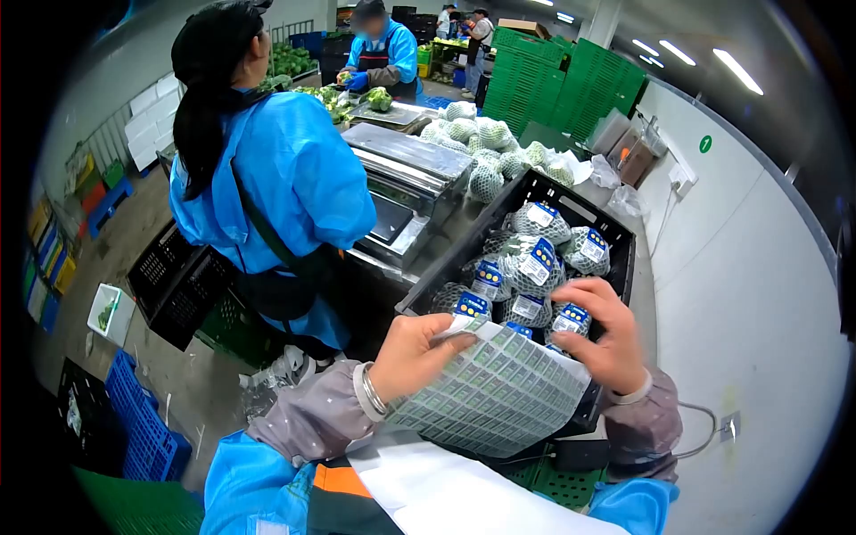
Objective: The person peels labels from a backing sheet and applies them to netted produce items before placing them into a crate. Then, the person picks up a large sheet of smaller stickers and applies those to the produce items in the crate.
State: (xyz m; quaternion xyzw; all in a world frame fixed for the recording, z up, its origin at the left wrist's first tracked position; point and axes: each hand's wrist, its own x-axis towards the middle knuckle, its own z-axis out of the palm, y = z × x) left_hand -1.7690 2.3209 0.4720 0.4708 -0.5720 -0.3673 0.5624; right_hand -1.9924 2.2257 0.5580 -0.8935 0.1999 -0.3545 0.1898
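Note:
My left hand (415,355) pinches the upper left edge of a sheet of small printed labels (495,392), thumb on top. At the sheet's right side, my right hand (606,334) is raised with thumb and fingers curved apart; whether a small label sits at its fingertips cannot be made out. Beyond both hands stands a black crate (624,234) holding several net-wrapped vegetables (544,223) with blue and white labels. White paper (446,486) hangs below the sheet, close to my body.
A co-worker in blue (285,169) stands at left beside a metal machine (401,192). More netted vegetables (486,134) lie behind the crate. Green crates (526,80) are stacked at the back. A white wall (749,267) runs along the right. Another co-worker (383,53) handles greens farther back.

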